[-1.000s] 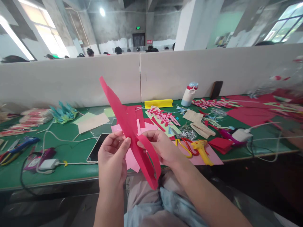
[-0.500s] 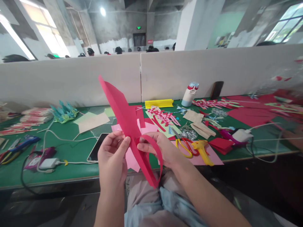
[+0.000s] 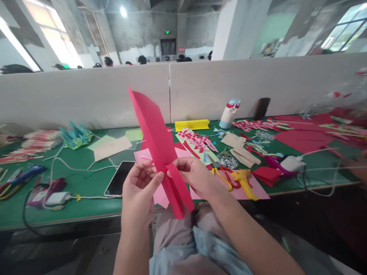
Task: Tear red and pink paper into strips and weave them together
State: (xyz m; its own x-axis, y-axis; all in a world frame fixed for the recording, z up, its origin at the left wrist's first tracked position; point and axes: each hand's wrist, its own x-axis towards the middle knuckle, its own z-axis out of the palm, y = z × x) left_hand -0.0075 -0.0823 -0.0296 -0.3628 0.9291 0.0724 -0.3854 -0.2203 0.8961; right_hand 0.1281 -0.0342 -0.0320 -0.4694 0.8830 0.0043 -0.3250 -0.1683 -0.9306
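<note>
A folded sheet of red paper (image 3: 155, 133) stands tilted in front of me, its lower end hanging over my lap. My left hand (image 3: 139, 191) pinches its left edge between thumb and fingers. On the other side, my right hand (image 3: 192, 175) grips a narrow red paper strip (image 3: 180, 187) near its top, against the sheet. The strip hangs down beside the sheet's lower part. Some right-hand fingertips are hidden behind the paper. Under the hands lie pink paper sheets (image 3: 160, 196) on the green table.
A phone (image 3: 119, 179) lies left of my hands. To the right are scissors with red handles (image 3: 229, 177), a yellow glue gun (image 3: 243, 183) and red paper pieces (image 3: 267, 175). Behind stand a bottle (image 3: 229, 114) and a white partition (image 3: 114, 95). A white cable (image 3: 83, 168) crosses the left side.
The strip, which bowed out in a wide loop to the sheet's bottom, now hangs nearly straight with its lower end apart from the sheet. The paper and my left hand have shifted slightly right.
</note>
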